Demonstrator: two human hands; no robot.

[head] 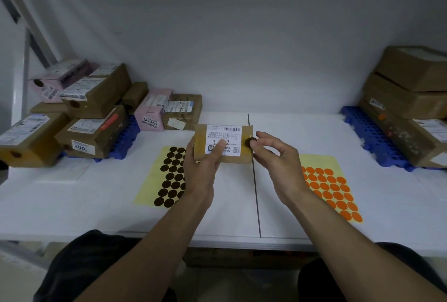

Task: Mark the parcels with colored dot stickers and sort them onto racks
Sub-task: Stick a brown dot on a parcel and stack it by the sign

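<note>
The left hand (202, 171) grips a small cardboard parcel (232, 143) just above the tabletop (96, 193), thumb on its label. The right hand (278, 156) fingers pinch a brown dot sticker (249, 142) at the parcel's right end. A brown sticker sheet (169, 176) and an orange sticker sheet (331, 190) lie below.

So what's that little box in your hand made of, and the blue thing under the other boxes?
The parcel looks like matte brown cardboard, with a shiny tape band and a white paper label. The blue rack seems hard moulded plastic: even colour, regular grid of holes.
</note>
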